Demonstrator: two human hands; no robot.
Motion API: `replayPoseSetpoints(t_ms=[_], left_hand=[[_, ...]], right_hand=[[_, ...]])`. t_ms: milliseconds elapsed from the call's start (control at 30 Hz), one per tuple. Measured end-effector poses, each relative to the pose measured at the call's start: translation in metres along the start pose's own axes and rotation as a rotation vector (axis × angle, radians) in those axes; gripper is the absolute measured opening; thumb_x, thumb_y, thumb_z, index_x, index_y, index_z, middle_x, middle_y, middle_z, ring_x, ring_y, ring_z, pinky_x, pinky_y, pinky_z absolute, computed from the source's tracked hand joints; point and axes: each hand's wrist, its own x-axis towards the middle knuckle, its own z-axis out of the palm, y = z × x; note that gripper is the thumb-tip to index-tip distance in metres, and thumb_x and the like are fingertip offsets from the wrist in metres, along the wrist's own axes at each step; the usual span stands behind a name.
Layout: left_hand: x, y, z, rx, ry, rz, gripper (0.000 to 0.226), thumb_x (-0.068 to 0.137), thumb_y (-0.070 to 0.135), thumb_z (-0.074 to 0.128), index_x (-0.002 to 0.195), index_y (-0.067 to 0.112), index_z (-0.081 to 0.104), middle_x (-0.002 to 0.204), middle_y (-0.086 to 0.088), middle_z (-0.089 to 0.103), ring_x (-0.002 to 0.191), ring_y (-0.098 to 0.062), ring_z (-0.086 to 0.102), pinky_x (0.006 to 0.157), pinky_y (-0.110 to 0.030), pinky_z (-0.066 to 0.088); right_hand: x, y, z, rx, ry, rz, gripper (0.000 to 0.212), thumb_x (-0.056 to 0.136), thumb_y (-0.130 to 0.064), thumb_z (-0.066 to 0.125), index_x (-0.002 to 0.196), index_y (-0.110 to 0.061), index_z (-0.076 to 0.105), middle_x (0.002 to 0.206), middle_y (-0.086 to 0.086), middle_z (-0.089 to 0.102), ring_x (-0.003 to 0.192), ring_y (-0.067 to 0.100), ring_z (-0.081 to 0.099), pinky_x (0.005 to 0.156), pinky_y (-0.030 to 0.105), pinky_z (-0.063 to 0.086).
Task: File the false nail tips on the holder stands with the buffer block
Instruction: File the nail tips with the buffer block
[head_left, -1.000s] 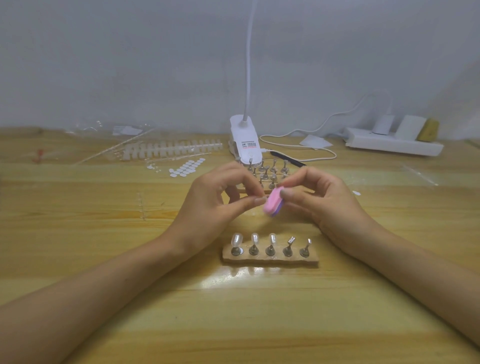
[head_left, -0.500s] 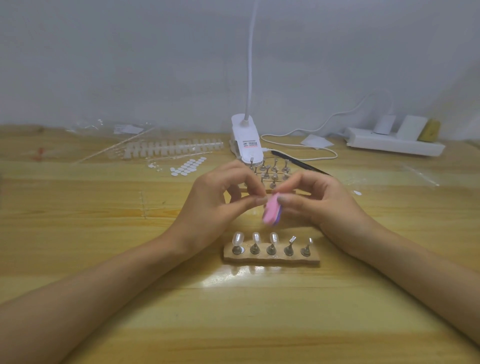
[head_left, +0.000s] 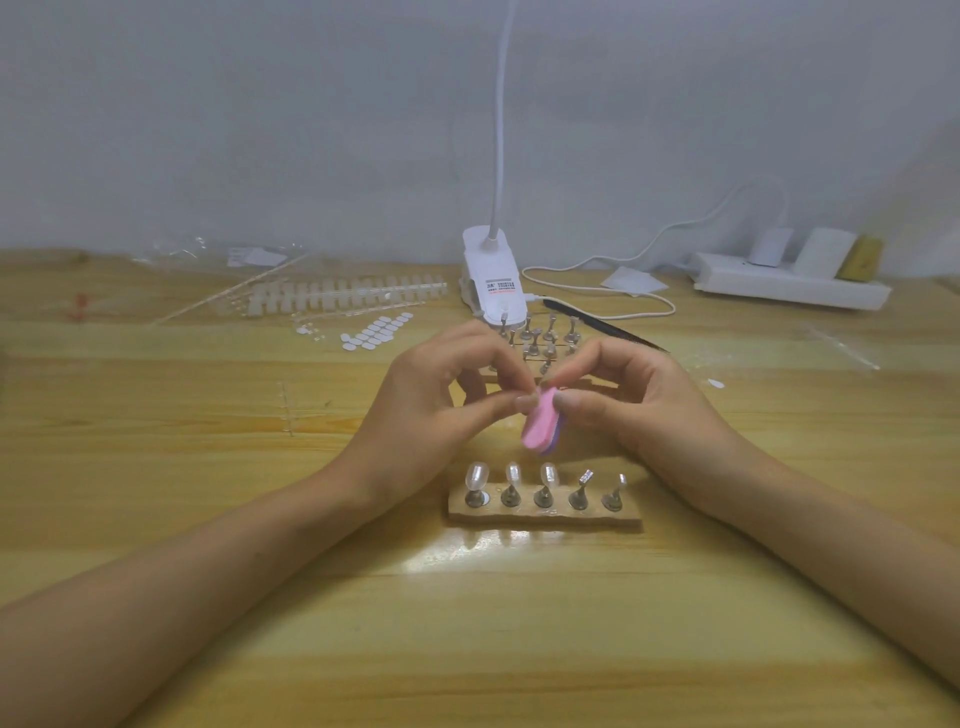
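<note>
My right hand (head_left: 644, 405) grips the top of a pink buffer block (head_left: 540, 428) with a purple layer, and the block hangs down and to the left. The thumb and forefinger of my left hand (head_left: 436, 410) are pinched together at the block's upper end. They hide the small piece they hold. Just below the block stands a wooden base (head_left: 545, 514) with a row of holder stands. The three stands on the left carry pearly nail tips (head_left: 477, 475). A second group of holder stands (head_left: 545, 338) shows behind my hands.
A white clip lamp (head_left: 491, 280) with its cable stands behind the hands. A black tool (head_left: 602, 325) lies to its right. Strips of nail tips (head_left: 343, 293) and white stickers (head_left: 376, 330) lie at the back left. A white power strip (head_left: 789, 288) is at the back right.
The buffer block has dropped a little and tilted further down toward the near stands. My right fingers have slid left to meet my left fingertips. The near base has not moved.
</note>
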Motion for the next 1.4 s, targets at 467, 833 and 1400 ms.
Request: replayPoseSetpoints(t_ms=[467, 833, 1400], left_hand=[[0.0001, 0.0012, 0.0003, -0.007, 0.016, 0.011, 0.017, 0.081, 0.004, 0.077, 0.077, 0.018, 0.069, 0.085, 0.003, 0.061, 0.069, 0.0, 0.055, 0.059, -0.006, 0.038], [0.0008, 0.0006, 0.0007, -0.013, 0.008, 0.01, 0.012, 0.081, 0.005, 0.077, 0.078, 0.014, 0.07, 0.085, 0.005, 0.061, 0.069, 0.0, 0.055, 0.059, -0.007, 0.038], [0.0002, 0.003, 0.0007, 0.016, 0.014, 0.015, 0.013, 0.081, 0.004, 0.077, 0.077, 0.014, 0.069, 0.084, 0.001, 0.061, 0.071, 0.0, 0.055, 0.059, -0.006, 0.038]], right_hand=[[-0.0005, 0.0011, 0.0, 0.035, 0.001, -0.011, 0.011, 0.077, -0.019, 0.078, 0.085, -0.019, 0.07, 0.098, 0.007, 0.072, 0.091, 0.023, 0.072, 0.077, 0.038, 0.061], [0.0004, -0.0004, -0.0017, 0.051, 0.105, -0.014, 0.017, 0.074, -0.017, 0.074, 0.088, -0.011, 0.066, 0.1, 0.012, 0.071, 0.094, 0.027, 0.071, 0.083, 0.036, 0.06], [0.0002, 0.0014, 0.0013, 0.017, -0.022, 0.021, 0.012, 0.077, -0.016, 0.075, 0.087, -0.014, 0.068, 0.099, 0.008, 0.073, 0.091, 0.026, 0.074, 0.079, 0.037, 0.061]])
